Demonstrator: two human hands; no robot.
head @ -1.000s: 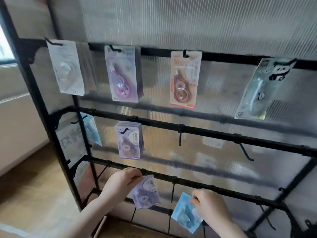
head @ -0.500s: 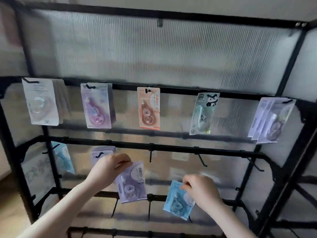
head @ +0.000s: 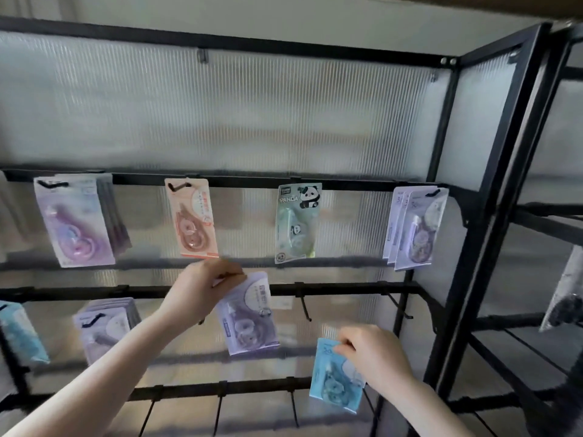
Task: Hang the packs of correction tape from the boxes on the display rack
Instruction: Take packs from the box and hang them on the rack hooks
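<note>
Black metal display rack [head: 492, 171] with ribbed translucent back panel [head: 220, 115], seen from below and in front; horizontal bars carrying short black hooks.

Upper bar, left to right: stack of pale lilac-pink correction tape packs [head: 75, 220]; single peach-orange correction tape pack [head: 191, 218]; pale green pack printed with a panda [head: 296, 223]; small stack of lavender-white packs [head: 416, 227] at the right end, just beside the rack's upright.

Middle bar: light blue pack [head: 19, 332] at far left, partly cut off by the frame edge; stack of lavender packs [head: 104, 326] next to it; bare black hook [head: 305, 305] further right, nothing on it.

Left hand [head: 202, 291] raised in front of the middle bar, fingers curled, pinching the top edge of a purple correction tape pack [head: 249, 316]; pack hanging down from the fingers, slightly tilted, top at bar height, just below the peach-orange pack; whether on a hook or not, cannot tell, hidden by the hand.

Right hand [head: 375, 357] lower and to the right, between middle and bottom bars; fingers and thumb curled, gripping the upper right part of a light blue correction tape pack [head: 331, 380]; pack tilted, lower end reaching below the bottom bar, touching no hook.

Second black frame [head: 561, 222] at far right, with a blurred dark-and-white pack [head: 564, 298] hanging there.
</note>
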